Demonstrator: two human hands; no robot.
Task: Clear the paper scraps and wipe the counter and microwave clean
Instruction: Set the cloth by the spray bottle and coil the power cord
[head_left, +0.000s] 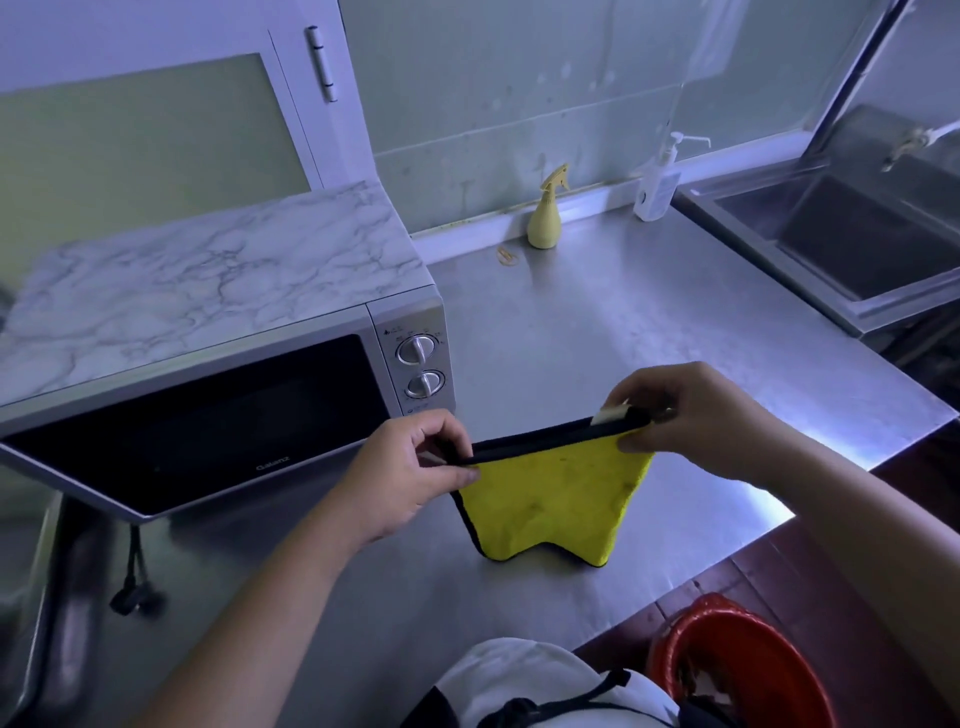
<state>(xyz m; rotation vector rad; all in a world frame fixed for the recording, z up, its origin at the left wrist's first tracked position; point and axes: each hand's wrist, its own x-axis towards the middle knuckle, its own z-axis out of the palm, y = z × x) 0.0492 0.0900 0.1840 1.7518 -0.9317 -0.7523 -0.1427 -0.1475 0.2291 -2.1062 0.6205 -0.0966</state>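
Steel counter (597, 322) runs ahead of me, and over it I stretch the yellow cloth (556, 493) by its black top hem, left hand (410, 467) pinching one corner and right hand (691, 421) the other, likely to square it flat for wiping. The microwave (208, 415) stands on my left, its door marked Galanz. Its dial labels are too small to read.

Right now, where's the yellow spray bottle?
The spray bottle stands at the back of the counter, right of the microwave, left of the soap dispenser.
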